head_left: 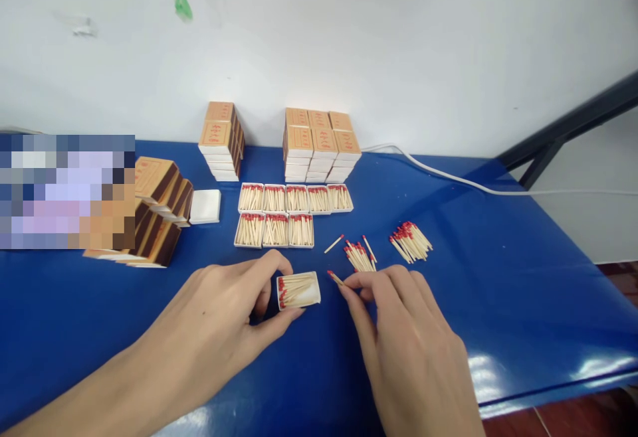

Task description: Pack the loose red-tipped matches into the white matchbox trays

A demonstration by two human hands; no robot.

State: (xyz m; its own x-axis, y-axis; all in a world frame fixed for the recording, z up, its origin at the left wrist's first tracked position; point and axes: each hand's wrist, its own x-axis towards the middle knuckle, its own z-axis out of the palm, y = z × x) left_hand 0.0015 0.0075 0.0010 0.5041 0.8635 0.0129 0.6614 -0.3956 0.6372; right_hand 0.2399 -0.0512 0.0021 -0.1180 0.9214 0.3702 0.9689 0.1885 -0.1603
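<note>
My left hand grips a white matchbox tray between thumb and fingers. Red-tipped matches lie in it on their sides, filling part of the tray. Between the thumb and forefinger of my right hand, a match is pinched, its red head pointing left toward the tray. Just beyond that hand lies a small loose pile of matches, with a single match to its left. A second pile of matches rests farther right. Behind my hands, filled matchbox trays stand in two rows.
Stacked matchboxes stand against the wall, beside a narrower stack. At left are more matchbox sleeves and a white tray turned face down. A white cable crosses the blue table; a dark metal bar slants at right.
</note>
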